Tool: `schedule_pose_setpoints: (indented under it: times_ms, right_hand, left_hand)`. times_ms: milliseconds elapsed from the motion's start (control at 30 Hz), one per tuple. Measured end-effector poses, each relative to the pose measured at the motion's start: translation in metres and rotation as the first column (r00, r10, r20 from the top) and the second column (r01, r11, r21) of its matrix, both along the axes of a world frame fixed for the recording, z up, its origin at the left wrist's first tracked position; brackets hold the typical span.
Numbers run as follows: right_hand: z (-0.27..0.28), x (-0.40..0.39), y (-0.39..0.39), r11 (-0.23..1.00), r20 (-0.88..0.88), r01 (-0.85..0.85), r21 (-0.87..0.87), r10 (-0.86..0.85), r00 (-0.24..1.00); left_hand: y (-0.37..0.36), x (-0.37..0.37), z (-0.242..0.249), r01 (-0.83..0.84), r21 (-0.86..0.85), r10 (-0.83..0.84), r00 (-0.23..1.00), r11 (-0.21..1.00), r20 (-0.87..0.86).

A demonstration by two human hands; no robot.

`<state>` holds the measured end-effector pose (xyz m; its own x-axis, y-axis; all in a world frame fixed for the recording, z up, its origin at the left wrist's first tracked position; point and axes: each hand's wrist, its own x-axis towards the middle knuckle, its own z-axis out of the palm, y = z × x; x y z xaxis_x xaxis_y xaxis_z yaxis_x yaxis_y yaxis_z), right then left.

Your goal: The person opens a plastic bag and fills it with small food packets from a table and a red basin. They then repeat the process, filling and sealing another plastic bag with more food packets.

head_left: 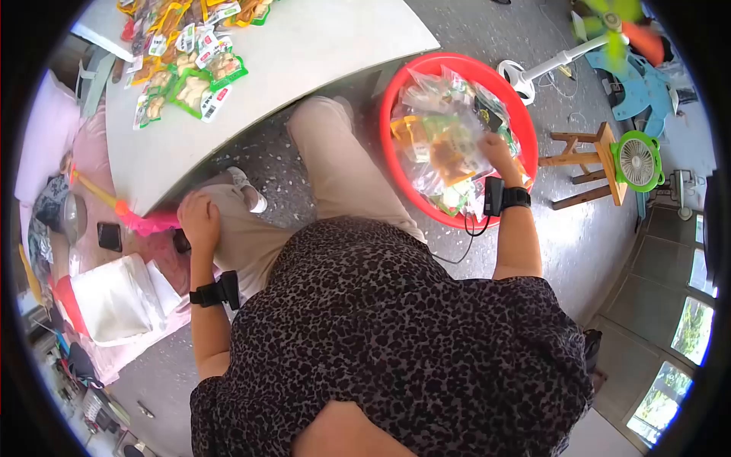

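My right hand (pixel 499 158) is inside a red plastic basin (pixel 393 156) on the floor, its fingers closed at the edge of a clear plastic food packet (pixel 451 158) with orange-brown contents. Exactly where the fingers meet the plastic is hard to see. Many other clear and printed packets (pixel 434 95) fill the basin around it. My left hand (pixel 199 221) lies on my left knee, fingers stretched out, with nothing in it. Both wrists wear black straps with small boxes.
A white table (pixel 304 46) stands ahead, with a heap of sealed food packets (pixel 194 84) at its far left. To the right are a wooden stool (pixel 586 160), a green fan (pixel 638 161) and a white stand (pixel 560 59). A white foam box (pixel 114 301) and a phone (pixel 110 237) lie at left.
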<state>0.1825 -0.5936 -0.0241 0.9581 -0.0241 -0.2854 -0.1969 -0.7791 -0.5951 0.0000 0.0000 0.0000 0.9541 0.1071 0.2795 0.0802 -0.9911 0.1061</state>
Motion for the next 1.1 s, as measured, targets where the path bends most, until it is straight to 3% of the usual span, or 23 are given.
schedule_pose_setpoints:
  times_ms: [33,167,200,300,333,400,467,533,600,633,667,733,800,867,933,1000,1033,1100]
  right_hand:
    - [-0.006,0.001,-0.021,1.000,0.065,0.004,0.020,-0.005,0.998]
    - [-0.007,0.002,-0.089,0.956,0.303,0.105,-0.273,-0.018,0.953]
    - [-0.004,0.002,-0.096,0.896,0.315,0.167,-0.411,-0.032,0.948]
    - [-0.010,-0.008,-0.110,0.791,0.292,0.250,-0.559,-0.095,0.952]
    - [-0.021,-0.013,-0.112,0.790,0.278,0.285,-0.544,-0.150,0.949]
    - [-0.067,-0.019,-0.126,0.803,0.177,0.144,-0.578,-0.049,0.983]
    - [-0.073,-0.022,-0.112,0.802,0.095,-0.017,-0.597,0.092,0.991]
    - [-0.068,-0.025,-0.064,0.881,0.089,-0.032,-0.471,0.083,0.993]
    - [-0.082,-0.014,-0.037,0.977,0.100,0.029,-0.210,-0.008,0.995]
    - [-0.060,-0.010,-0.002,0.965,0.045,-0.007,-0.263,0.019,0.999]
    - [-0.066,-0.001,0.011,0.979,0.123,-0.069,-0.193,0.094,0.988]
    - [-0.058,0.015,0.056,0.977,0.235,-0.195,-0.083,0.210,0.949]
    - [-0.026,0.021,0.118,0.954,0.340,-0.295,-0.046,0.293,0.894]
    - [-0.009,0.028,0.170,0.887,0.410,-0.448,0.110,0.370,0.834]
    - [0.005,0.029,0.222,0.846,0.469,-0.520,0.116,0.415,0.780]
    - [0.018,0.024,0.267,0.820,0.538,-0.570,0.047,0.460,0.706]
    - [0.017,0.020,0.284,0.773,0.588,-0.609,0.175,0.414,0.695]
    - [0.024,0.011,0.315,0.724,0.766,-0.688,0.059,0.409,0.496]
  left_hand:
    - [0.001,0.000,0.000,0.007,0.001,-0.007,1.000,1.000,0.029]
    - [-0.003,0.002,-0.002,0.003,0.003,-0.003,1.000,1.000,0.021]
    - [-0.004,0.002,-0.004,0.005,0.009,-0.005,0.999,1.000,0.032]
    - [-0.005,0.003,-0.006,0.007,0.021,-0.008,0.999,1.000,0.047]
    - [-0.005,0.004,-0.005,0.008,0.021,-0.009,0.999,1.000,0.042]
    - [-0.005,0.004,-0.006,0.009,0.018,-0.010,0.999,1.000,0.038]
    - [-0.003,0.003,-0.006,0.004,0.017,-0.005,0.999,1.000,0.042]
    - [-0.004,0.004,-0.005,0.019,-0.013,-0.019,0.998,1.000,0.054]
    - [-0.002,0.004,-0.004,0.033,-0.073,-0.030,0.999,0.997,0.040]
    - [0.002,0.005,-0.005,0.037,-0.118,-0.035,0.999,0.992,0.021]
    - [0.006,0.005,-0.004,0.032,-0.161,-0.032,0.999,0.986,0.005]
    - [0.000,0.009,0.015,-0.051,-0.514,0.074,0.997,0.856,0.025]
    - [-0.010,0.017,0.056,-0.058,-0.635,0.121,0.991,0.770,0.057]
    - [-0.019,0.025,0.109,-0.004,-0.789,0.126,0.988,0.615,0.093]
    - [-0.018,0.028,0.159,0.255,-0.892,0.045,0.955,0.374,0.292]
    - [-0.002,0.031,0.206,0.650,-0.759,-0.196,0.743,-0.017,0.640]
    - [-0.005,0.028,0.236,0.701,-0.696,-0.249,0.654,-0.157,0.715]
    - [-0.007,0.007,0.276,0.750,-0.657,-0.377,0.631,0.073,0.678]
